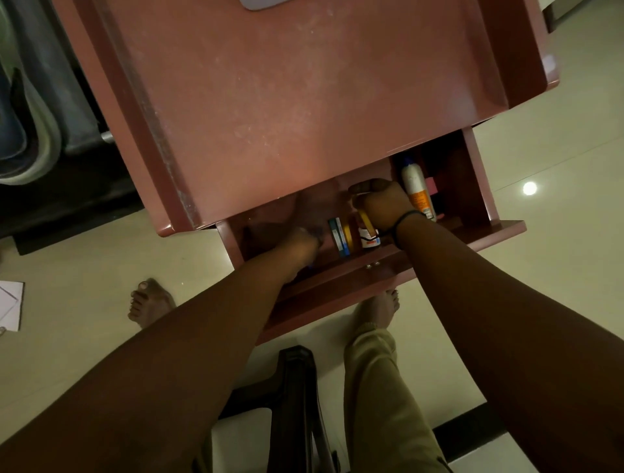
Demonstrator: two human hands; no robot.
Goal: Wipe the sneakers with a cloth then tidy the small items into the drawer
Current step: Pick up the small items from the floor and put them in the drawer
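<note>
Trouser leg [381, 388] in khaki and a dark stool [297, 398] lie nearest, with two bare feet [150, 300] on the pale tiled floor [84, 270] just beyond them. A sheet of white paper [10, 304] lies on the floor at the far left edge of the view.

Both forearms reach forward into the open drawer [489, 233] of a reddish-brown cabinet [287, 101]. The left hand [297, 239] is inside the left part of the drawer, blurred and in shadow; whether its fingers are curled or hold anything cannot be told. The right hand [381, 202], with a dark band round its wrist, is in the middle of the drawer with its fingers curled round a yellow ring-shaped item [366, 221].

Inside the drawer, just left of the right hand, stand flat round tins [341, 236] on edge in blue and gold, and below the hand a small bottle [369, 240] with a red and white label. To the right of the hand a white and orange bottle [417, 189] lies lengthwise, with something pink [430, 185] just beside it.

Farther off, the cabinet's dusty top fills the middle, with a pale object [263, 4] at its far edge, cut off by the frame. At the far left hangs folded fabric [30, 111] in grey and blue.
</note>
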